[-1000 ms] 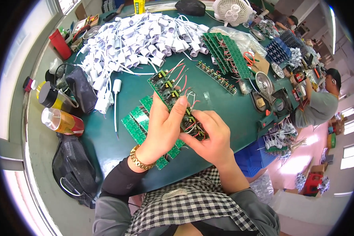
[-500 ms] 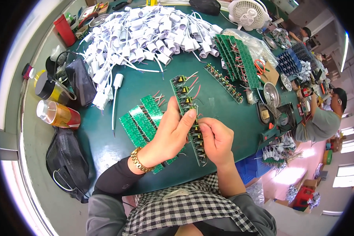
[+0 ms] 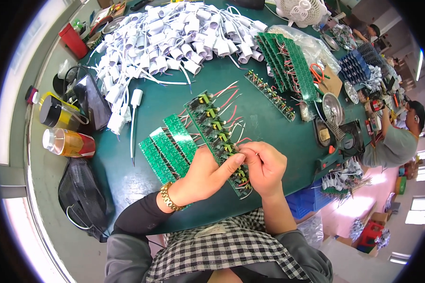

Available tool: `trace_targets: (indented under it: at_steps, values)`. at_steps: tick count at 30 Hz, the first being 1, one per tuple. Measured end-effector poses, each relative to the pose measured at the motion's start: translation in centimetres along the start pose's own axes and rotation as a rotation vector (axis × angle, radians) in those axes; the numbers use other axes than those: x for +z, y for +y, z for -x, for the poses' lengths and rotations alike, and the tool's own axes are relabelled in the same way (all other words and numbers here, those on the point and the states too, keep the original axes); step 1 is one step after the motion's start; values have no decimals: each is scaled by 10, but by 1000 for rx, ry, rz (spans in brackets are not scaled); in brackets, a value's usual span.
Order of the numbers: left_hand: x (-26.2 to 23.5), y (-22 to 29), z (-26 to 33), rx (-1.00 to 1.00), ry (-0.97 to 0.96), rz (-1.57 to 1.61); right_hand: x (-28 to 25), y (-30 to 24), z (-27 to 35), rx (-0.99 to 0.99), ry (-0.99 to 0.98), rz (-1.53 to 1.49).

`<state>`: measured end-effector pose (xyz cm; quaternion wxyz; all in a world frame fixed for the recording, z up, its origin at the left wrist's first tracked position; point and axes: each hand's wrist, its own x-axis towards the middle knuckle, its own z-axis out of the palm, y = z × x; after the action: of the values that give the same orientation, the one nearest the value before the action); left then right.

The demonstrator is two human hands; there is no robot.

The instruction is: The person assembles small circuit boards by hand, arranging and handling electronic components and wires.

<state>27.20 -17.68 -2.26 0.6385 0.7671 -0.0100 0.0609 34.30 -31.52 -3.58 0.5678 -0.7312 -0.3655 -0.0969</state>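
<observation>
Head view: circuit board (image 3: 217, 134) held by left hand (image 3: 205, 174) above table (image 3: 127, 181), near front edge. Right hand (image 3: 267, 167) pinched closed at board's wires (image 3: 229, 99); whether wire is gripped cannot be told. White sockets (image 3: 170, 45) heaped toward far edge.

You hold the long green board (image 3: 211, 125) slantwise before you, its parts and red and white wires (image 3: 230, 98) showing.

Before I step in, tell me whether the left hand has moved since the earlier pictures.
Yes. Against the lone circuit strip lying on the table, the left hand has shifted toward the table's near edge.
</observation>
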Motion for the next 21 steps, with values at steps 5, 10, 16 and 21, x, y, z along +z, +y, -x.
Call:
trace_targets:
  at_steps: [5, 10, 16, 21]
  values:
    - [3, -8, -4, 88, -62, 184, -13, 11, 2, 200, -61, -38]
    - [-1, -18, 5, -53, 69, 510, -29, 64, 7, 734, 211, -608]
    - [-6, -16, -1, -138, 223, 443, -19, 20, 15, 598, -207, -821]
    - [-5, -8, -2, -89, 172, 347, -9, 9, 13, 487, -203, -779]
